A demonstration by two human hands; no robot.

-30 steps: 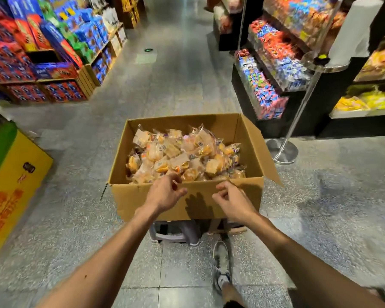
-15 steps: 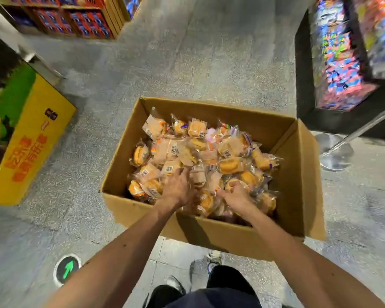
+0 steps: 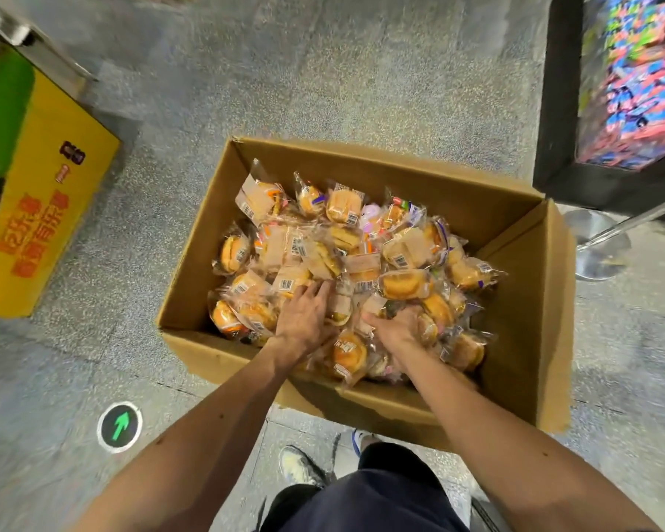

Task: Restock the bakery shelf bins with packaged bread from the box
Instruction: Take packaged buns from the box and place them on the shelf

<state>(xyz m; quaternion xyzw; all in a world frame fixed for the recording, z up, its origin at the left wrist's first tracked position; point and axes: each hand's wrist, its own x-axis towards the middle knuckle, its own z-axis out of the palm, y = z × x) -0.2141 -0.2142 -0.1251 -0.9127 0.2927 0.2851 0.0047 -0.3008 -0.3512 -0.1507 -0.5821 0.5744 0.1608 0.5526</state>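
Packaged bread (image 3: 406,284) fills an open cardboard box (image 3: 515,320) that stands on the floor (image 3: 323,90), heaped from wall to wall. Left hand (image 3: 304,320): fingers nearly straight, lying flat on the packets close to the box's near edge, holding nothing. Right hand (image 3: 396,328): just beside it, fingers curled down among the packets; whether they grip one cannot be told. Yellow carton (image 3: 54,186): on the floor, left of the box.
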